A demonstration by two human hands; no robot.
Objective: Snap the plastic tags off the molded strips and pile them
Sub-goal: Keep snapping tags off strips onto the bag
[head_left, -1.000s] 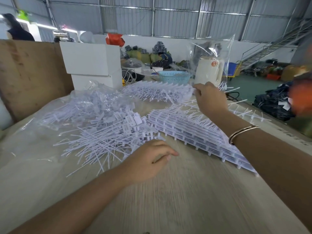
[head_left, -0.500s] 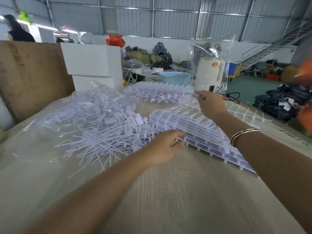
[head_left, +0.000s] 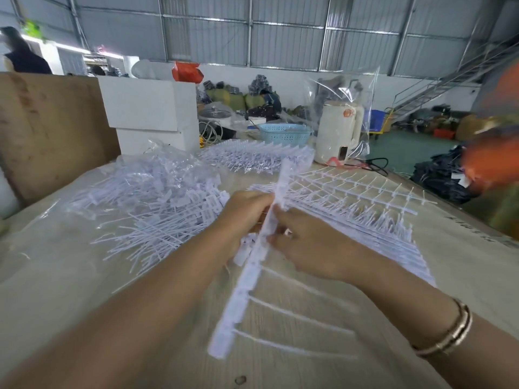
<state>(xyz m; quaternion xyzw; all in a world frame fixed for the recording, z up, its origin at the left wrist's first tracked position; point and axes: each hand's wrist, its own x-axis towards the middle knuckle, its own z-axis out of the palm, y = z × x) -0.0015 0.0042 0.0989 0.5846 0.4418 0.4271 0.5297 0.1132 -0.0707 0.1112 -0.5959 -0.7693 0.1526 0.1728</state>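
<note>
**Tag strip held over the worktable, both hands engaged**

While the person is working at the table [head_left: 323, 332], both hands are gripping one molded strip [head_left: 254, 256] lifted clear of the surface, running from near the viewer up toward the far stacks. The left hand [head_left: 244, 211] is closing its fingers around the strip's middle from the left; the right hand [head_left: 311, 245] is pinching the same stretch from the right, a bangle [head_left: 446, 332] showing on that wrist. Motion blur is softening the strip's lower end and its side tails. Loose tags [head_left: 157, 209] are lying piled to the left, partly over clear plastic sheeting [head_left: 42, 248]. Uncut strips [head_left: 365, 220] are sitting stacked to the right, their near portion hidden behind the right forearm. More strips [head_left: 258, 157] are lying farther back.
</note>
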